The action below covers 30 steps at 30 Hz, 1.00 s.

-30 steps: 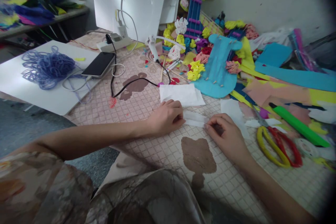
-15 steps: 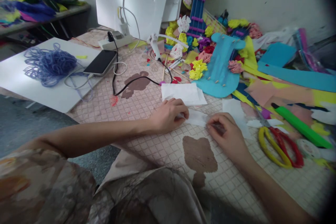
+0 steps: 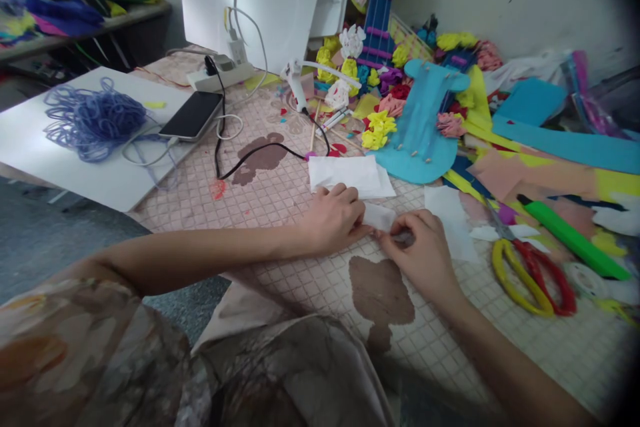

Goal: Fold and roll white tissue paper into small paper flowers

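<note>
My left hand [image 3: 336, 219] and my right hand [image 3: 419, 255] meet over a small folded white paper strip [image 3: 379, 215] on the pink checked tablecloth [image 3: 280, 200]. Both hands pinch the strip, the left at its left end, the right at its right end, fingers curled. Only a short piece of the strip shows between the fingers. Just beyond the hands lies a flat white tissue sheet [image 3: 350, 175], and a second white paper piece [image 3: 447, 213] lies to the right.
Scissors [image 3: 530, 273] with yellow and red handles and a green marker [image 3: 570, 237] lie right. Coloured foam sheets, paper flowers and a blue foam guitar shape [image 3: 420, 127] crowd the back. A glue gun [image 3: 297, 83], phone [image 3: 193, 115], power strip and purple cord on a white board [image 3: 75, 160] sit left.
My right hand has slid left along the strip toward my left hand, so less of the white strip shows between them. The view has shifted slightly.
</note>
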Tool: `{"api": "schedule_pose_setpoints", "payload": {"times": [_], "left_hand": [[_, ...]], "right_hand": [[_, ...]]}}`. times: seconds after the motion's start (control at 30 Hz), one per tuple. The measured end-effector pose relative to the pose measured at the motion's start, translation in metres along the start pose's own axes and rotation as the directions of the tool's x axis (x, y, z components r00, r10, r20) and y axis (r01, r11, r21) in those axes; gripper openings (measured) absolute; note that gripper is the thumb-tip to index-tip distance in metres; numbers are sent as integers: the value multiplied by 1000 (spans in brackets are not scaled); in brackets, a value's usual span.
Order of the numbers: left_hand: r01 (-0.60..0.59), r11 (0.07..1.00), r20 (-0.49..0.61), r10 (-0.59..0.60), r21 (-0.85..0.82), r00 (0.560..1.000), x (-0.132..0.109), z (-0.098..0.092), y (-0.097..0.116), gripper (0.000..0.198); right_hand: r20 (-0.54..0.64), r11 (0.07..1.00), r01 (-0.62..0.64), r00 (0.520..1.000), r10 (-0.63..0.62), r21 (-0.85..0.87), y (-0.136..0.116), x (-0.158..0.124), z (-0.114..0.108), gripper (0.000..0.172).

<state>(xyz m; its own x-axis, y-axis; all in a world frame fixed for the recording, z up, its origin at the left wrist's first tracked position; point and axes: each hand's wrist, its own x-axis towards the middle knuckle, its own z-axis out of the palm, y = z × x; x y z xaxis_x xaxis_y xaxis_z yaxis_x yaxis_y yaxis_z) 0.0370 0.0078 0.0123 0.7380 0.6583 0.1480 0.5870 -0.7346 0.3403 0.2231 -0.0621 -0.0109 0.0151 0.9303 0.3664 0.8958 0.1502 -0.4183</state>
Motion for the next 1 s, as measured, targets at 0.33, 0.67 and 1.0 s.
{"api": "schedule_pose_setpoints", "payload": {"times": [0.33,0.67,1.0], "left_hand": [[-29,990,-44,23,-138,999,-5,1,-10,7],[-118,952,-109,90,-282,990,-10,3,-21,14],[-85,956,-165,39,-282,985,-9,10,-21,20]], "right_hand": [[82,983,-76,995,63,165,6,-4,-11,13],[100,982,-47,995,28,184,7,-7,-14,8],[56,967,-106,994,95,233,15,-11,-10,10]]}}
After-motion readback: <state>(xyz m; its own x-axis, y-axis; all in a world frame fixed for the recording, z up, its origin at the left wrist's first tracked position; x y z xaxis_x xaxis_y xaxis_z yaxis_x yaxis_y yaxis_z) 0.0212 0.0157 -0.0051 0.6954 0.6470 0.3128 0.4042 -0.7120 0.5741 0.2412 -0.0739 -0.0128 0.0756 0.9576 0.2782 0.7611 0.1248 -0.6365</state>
